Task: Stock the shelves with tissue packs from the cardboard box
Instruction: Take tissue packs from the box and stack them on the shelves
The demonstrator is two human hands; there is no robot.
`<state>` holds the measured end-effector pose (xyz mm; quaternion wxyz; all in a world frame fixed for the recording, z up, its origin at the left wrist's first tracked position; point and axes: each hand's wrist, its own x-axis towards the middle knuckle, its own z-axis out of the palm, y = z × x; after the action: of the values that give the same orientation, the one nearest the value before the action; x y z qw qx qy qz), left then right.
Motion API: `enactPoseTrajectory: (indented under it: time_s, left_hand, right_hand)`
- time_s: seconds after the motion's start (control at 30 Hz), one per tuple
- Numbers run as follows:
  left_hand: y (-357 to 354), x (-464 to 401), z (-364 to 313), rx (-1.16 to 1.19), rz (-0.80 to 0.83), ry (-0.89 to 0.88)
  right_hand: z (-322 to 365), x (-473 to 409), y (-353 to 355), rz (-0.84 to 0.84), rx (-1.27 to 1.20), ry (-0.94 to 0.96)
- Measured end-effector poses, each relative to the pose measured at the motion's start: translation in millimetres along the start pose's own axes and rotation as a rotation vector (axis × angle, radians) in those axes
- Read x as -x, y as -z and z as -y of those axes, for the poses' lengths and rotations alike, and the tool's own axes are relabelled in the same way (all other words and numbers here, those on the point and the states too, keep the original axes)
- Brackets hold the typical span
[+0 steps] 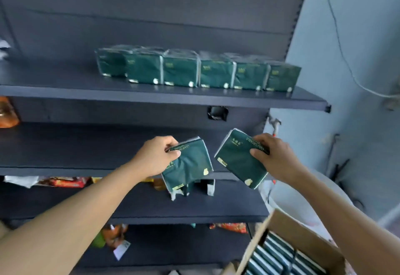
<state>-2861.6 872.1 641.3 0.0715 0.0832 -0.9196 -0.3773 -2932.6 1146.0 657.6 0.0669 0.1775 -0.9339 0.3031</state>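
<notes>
My left hand (157,157) grips a dark green tissue pack (189,164) by its top edge, in front of the second shelf (65,170). My right hand (272,157) pinches another green tissue pack (236,160), tilted, just to the right of the first. Several green packs (194,69) stand in a row on the top shelf (151,97). A couple more packs (194,188) stand on the third shelf, partly hidden behind the held one. The open cardboard box (292,229) at the bottom right holds several packs (279,257) on edge.
Orange and red snack bags lie at the left shelf edge (7,112), on the third shelf (62,181) and on lower shelves (229,227). A pale blue wall (346,80) with a hanging cable stands right of the shelving. A white round object (303,199) sits behind the box.
</notes>
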Motion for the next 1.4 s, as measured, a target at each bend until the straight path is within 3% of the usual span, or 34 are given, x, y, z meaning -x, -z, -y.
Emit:
enactPoseTrajectory:
  time_s: [0.47, 0.77, 1.1, 1.4]
  left_hand:
    - [240, -12, 89, -0.188, -0.203, -0.114]
    - [324, -42, 130, -0.269, -0.27, -0.107]
    - [351, -99, 149, -0.277, -0.326, -0.058]
    - [356, -137, 159, -0.287, -0.34, -0.021]
  right_hand:
    - [228, -75, -50, -0.061, -0.027, 0.202]
    - [331, -154, -87, -0.086, -0.024, 0.27]
    - [390, -267, -133, -0.008, 0.041, 0.367]
    - [364, -320, -164, -0.005, 0.237, 0.386]
